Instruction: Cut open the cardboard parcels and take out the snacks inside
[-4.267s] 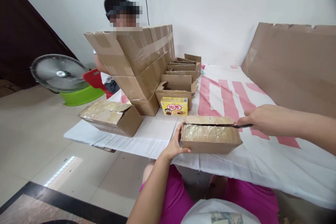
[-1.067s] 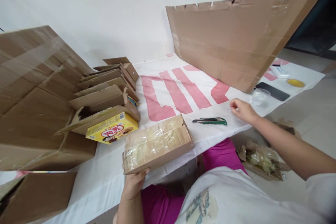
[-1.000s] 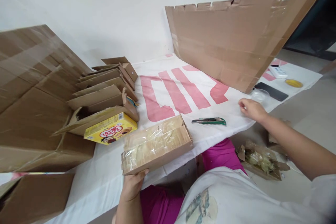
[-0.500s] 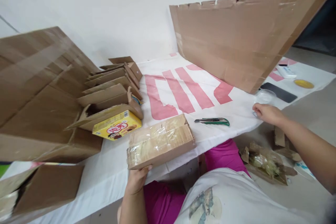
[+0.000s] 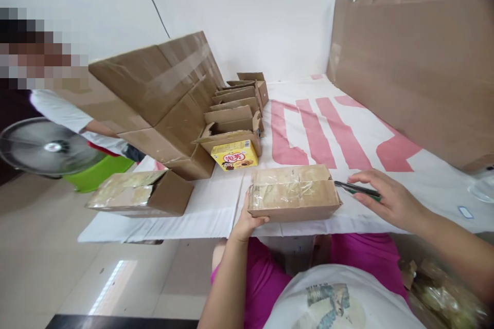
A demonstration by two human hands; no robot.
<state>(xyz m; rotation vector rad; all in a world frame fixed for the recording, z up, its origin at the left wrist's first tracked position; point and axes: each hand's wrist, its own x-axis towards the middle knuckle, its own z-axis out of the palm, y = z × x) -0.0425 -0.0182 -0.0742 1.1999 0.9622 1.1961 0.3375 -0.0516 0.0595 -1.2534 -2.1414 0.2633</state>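
A long cardboard box (image 5: 295, 198) with clear tape over its top lies at the table's front edge. My left hand (image 5: 247, 221) grips its left end, thumb along the front side and the other fingers partly hidden behind. Just right of the box, a green-handled utility knife (image 5: 358, 191) lies on the cloth. Over its handle is my right hand (image 5: 386, 198), thumb and forefinger apart on either side of it. A small blue-edged label (image 5: 465, 212) rests on the cloth farther right.
Behind the box stand a yellow snack box (image 5: 235, 155) and a row of open cartons (image 5: 231, 126). Stacked cardboard boxes (image 5: 173, 108) rise at left, with another taped box (image 5: 142, 193) before them. A big cardboard sheet (image 5: 417, 72) stands right. A person's sleeve (image 5: 57, 108) and a fan (image 5: 50, 146) are far left.
My right hand has moved from the table's right edge, beside the small label, to the utility knife. My left hand stays on the taped box. The view has swung left.
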